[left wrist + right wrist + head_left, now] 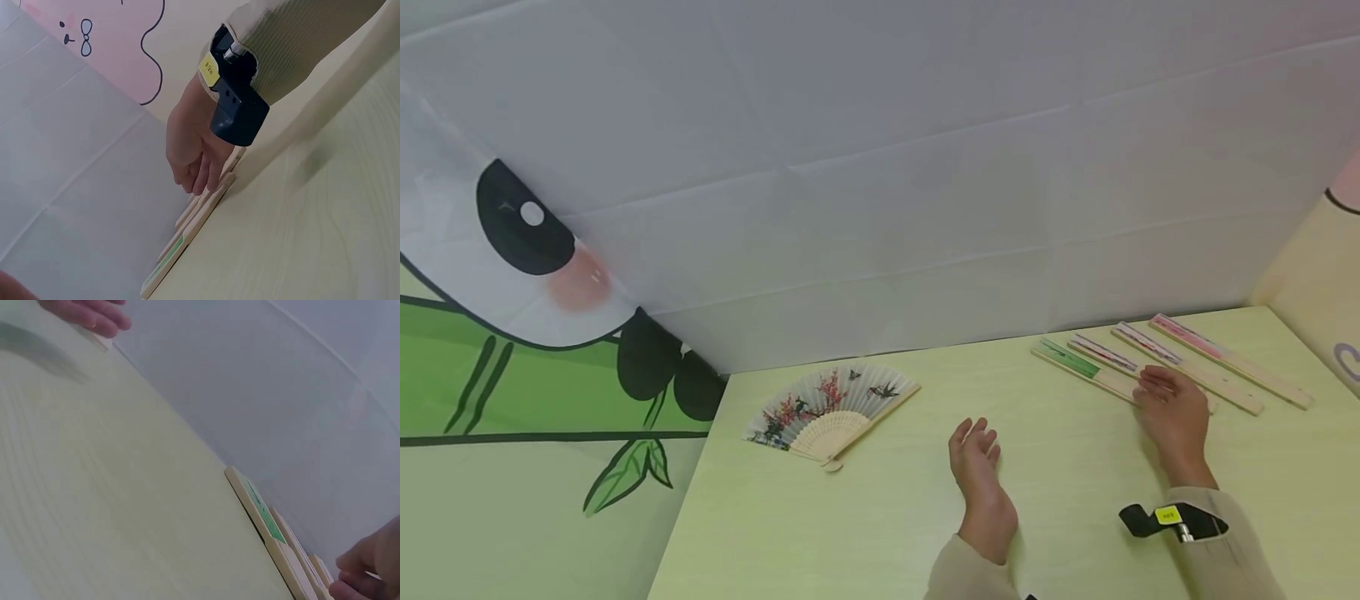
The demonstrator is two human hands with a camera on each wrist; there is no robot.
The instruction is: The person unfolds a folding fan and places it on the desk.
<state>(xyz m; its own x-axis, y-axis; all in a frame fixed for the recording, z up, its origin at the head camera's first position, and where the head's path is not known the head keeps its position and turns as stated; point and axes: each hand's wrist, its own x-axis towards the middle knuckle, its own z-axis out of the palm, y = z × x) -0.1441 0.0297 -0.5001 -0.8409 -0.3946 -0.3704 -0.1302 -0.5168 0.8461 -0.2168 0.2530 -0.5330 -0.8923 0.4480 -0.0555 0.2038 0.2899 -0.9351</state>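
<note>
Several folded hand fans lie side by side at the right back of the table: a green one, two with purple-pink patterns and a pink one. My right hand is over the near ends of the green fan and its neighbours, fingers loosely bent. In the left wrist view its fingertips are close above the fans; whether they touch is unclear. My left hand hovers over the mid-table, relaxed and holding nothing. To its left lies a spread fan with blossoms and birds.
A pale yellow-green table carries the fans. Behind it rises a white sheet-like wall, close to the folded fans' far ends. Cartoon-printed panels stand at the left and right.
</note>
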